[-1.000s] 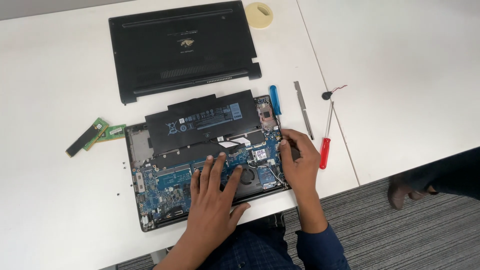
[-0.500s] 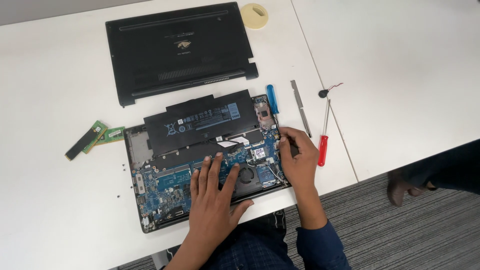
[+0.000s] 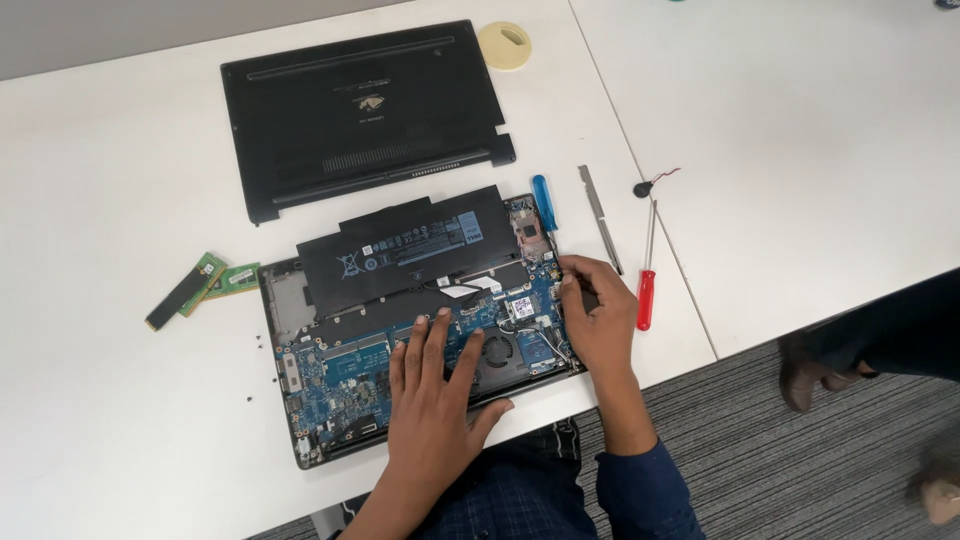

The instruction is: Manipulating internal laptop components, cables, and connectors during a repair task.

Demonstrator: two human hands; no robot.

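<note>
My left hand (image 3: 435, 400) lies flat with fingers spread on the blue motherboard of the opened laptop (image 3: 420, 330), which sits at the near edge of the white table (image 3: 110, 150). My right hand (image 3: 598, 318) is at the laptop's right edge, fingertips pressed together over the board by the small wireless card (image 3: 520, 306); I cannot tell whether they pinch anything.

As I judge it, the weight of my left palm could flex the board or snag the thin cables near the fan (image 3: 498, 350), and a slip of my right fingers could tear a connector. The tiny screws (image 3: 262, 345) loose on the table left of the laptop could roll off or get lost.

The black battery (image 3: 405, 245) across the laptop's far half carries a long white label strip with small symbols. The wireless card bears a small white square sticker. The removed black bottom cover (image 3: 360, 110) lies beyond, with a small pale emblem at its centre.
</note>
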